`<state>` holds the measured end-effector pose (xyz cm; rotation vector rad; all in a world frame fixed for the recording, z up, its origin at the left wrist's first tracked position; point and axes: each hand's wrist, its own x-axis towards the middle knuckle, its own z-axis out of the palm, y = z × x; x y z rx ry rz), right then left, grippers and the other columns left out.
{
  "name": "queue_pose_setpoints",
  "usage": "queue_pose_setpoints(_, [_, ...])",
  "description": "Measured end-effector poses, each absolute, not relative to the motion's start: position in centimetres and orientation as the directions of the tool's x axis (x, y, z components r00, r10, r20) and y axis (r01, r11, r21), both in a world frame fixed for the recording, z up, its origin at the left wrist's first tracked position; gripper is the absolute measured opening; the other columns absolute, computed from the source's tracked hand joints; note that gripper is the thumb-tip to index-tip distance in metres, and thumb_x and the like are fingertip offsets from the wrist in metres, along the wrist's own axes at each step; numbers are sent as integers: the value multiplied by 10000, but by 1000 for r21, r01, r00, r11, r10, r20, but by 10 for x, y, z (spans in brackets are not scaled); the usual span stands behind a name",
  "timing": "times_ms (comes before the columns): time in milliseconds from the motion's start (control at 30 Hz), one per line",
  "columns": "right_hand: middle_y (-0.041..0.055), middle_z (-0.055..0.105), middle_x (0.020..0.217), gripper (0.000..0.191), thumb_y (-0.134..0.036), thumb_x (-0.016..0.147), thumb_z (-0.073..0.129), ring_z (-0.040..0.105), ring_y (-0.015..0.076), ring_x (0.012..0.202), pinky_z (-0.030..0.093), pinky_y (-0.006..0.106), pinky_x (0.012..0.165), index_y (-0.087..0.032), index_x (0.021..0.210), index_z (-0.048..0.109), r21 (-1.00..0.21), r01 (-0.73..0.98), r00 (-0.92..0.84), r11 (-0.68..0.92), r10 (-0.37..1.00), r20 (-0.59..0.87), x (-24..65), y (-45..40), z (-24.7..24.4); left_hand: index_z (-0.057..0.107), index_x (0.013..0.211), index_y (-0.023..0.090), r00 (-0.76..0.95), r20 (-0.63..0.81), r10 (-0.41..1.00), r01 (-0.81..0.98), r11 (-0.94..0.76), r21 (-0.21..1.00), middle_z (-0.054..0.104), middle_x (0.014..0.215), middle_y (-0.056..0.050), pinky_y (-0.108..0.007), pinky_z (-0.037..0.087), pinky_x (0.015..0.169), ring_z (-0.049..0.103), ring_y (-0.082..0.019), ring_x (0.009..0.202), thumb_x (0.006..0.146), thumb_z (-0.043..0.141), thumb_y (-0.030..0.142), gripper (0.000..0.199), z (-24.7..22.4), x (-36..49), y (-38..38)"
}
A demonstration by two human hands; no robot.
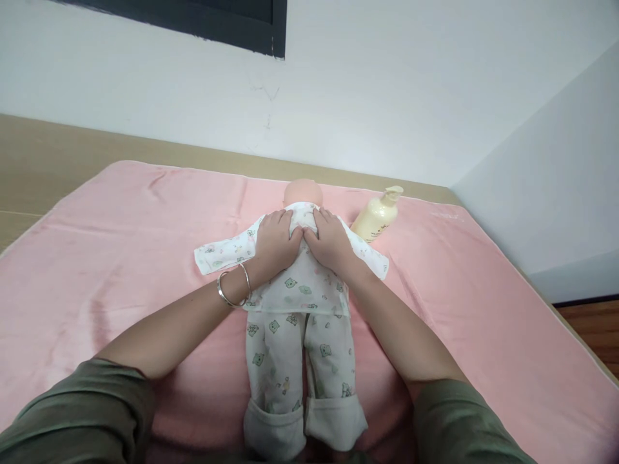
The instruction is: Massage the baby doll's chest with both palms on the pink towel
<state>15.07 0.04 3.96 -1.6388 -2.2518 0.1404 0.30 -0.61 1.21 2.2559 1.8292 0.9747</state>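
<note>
A baby doll (303, 193) lies on a pink mat (159, 206), its head toward the wall. It is dressed in a white printed top (304, 283) and matching trousers (275, 348) with turned-up cuffs. My left hand (278, 241) rests flat on the left side of the doll's upper body, a silver bangle on its wrist. On the right side, my right hand (331, 238) lies flat the same way. The two thumbs meet near the middle, and the fingers point toward the doll's head. Neither hand grips anything. The sleeves stretch out to both sides.
A cream pump bottle (376, 216) stands on the mat just right of the doll's shoulder. Behind the mat runs a wooden surface edge (87, 142) against a white wall (367, 96). A dark frame (232, 22) is set in the wall at upper left.
</note>
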Motion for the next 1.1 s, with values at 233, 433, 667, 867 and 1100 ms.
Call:
queue_pose_setpoints(233, [214, 648, 1319, 464, -329, 947, 449, 557, 366, 1251, 403, 520, 1119, -70, 1304, 595, -297, 884, -276, 362, 915, 293, 152, -1, 40, 598, 1287, 95, 74, 426, 902, 851, -280, 444, 662, 1274, -174, -491, 446, 1073, 587, -332, 1183, 938, 386, 298, 457, 13, 3, -7])
queue_pose_setpoints(433, [191, 676, 1189, 321, -325, 947, 465, 595, 329, 1091, 448, 472, 1037, -108, 1125, 622, -297, 887, -275, 354, 921, 276, 152, -3, 45, 608, 1247, 107, 89, 437, 895, 850, -297, 436, 676, 1230, -173, -491, 460, 1034, 597, -327, 1147, 938, 380, 285, 423, 15, 4, -8])
queue_pose_setpoints(667, [178, 688, 1146, 314, -318, 943, 444, 592, 337, 1083, 454, 485, 1024, -128, 1120, 620, -282, 888, -278, 362, 914, 296, 152, -2, 42, 596, 1256, 116, 83, 437, 896, 854, -290, 433, 669, 1248, -166, -481, 458, 1038, 591, -322, 1161, 939, 383, 280, 416, 15, 4, -8])
queue_pose_setpoints(867, [190, 677, 1237, 409, -338, 940, 442, 595, 345, 1143, 446, 495, 1063, -100, 1227, 612, -320, 868, -292, 379, 912, 288, 155, 1, 43, 611, 1209, 110, 143, 438, 888, 879, -317, 356, 665, 1170, -184, -484, 453, 1024, 586, -340, 1139, 963, 367, 241, 370, 26, 8, -21])
queue_pose_setpoints(1100, [221, 608, 1391, 617, -407, 957, 439, 553, 359, 1280, 430, 497, 1103, -27, 1441, 475, -330, 869, -312, 368, 926, 212, 161, 8, 45, 594, 1255, 79, 169, 437, 883, 876, -338, 344, 631, 1305, -203, -483, 423, 1100, 547, -343, 1264, 972, 366, 242, 398, 24, 7, -21])
